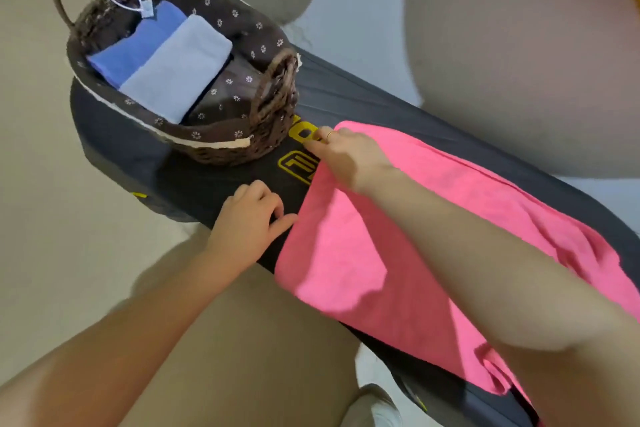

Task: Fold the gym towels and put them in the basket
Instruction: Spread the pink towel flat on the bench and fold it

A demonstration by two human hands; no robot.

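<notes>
A pink towel lies spread along a black padded bench, rumpled toward its right end. My left hand pinches the towel's near left corner with curled fingers. My right hand grips the far left corner, a ring on one finger. Just beyond both hands stands a brown wicker basket with a flowered lining. Inside it lie two folded towels side by side, a darker blue one and a pale blue one.
The bench has yellow lettering between the basket and the towel. Beige floor surrounds the bench on the left. My knee is below the bench edge. A white tag hangs from the basket's far handle.
</notes>
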